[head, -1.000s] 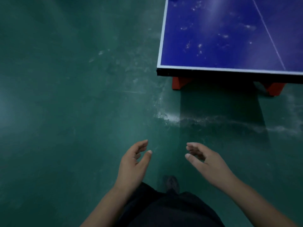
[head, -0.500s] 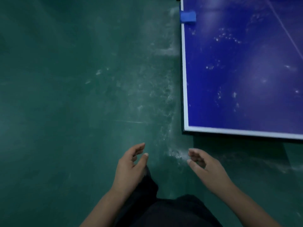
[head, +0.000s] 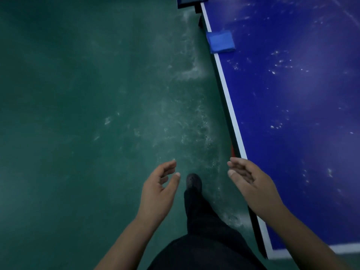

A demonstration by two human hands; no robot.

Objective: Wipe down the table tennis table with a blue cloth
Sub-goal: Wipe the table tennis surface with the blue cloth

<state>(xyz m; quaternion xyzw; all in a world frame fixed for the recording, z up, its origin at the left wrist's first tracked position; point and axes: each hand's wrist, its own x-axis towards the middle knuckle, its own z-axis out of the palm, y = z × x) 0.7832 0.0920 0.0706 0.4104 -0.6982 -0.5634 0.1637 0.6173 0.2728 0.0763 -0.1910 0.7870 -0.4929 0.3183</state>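
Note:
The blue table tennis table [head: 292, 117] fills the right side, its white-edged left side line running from top centre down to the lower right corner. White specks dot its surface. A folded blue cloth [head: 220, 41] lies on the table's left edge, far ahead. My left hand [head: 158, 189] hangs over the green floor with loosely curled fingers and holds nothing. My right hand [head: 251, 183] hovers beside the table's edge, fingers relaxed, also holding nothing. Both hands are well short of the cloth.
Green floor [head: 87, 114] with pale scuffed patches spreads to the left. My dark trouser leg and shoe [head: 193, 181] step forward between the hands. A dark object [head: 187, 1] sits at the top by the table's side.
The view has advanced along the table's left side. The near corner now lies beside me at lower right, and the blue cloth appears larger and closer. Both hands stay loose, holding nothing.

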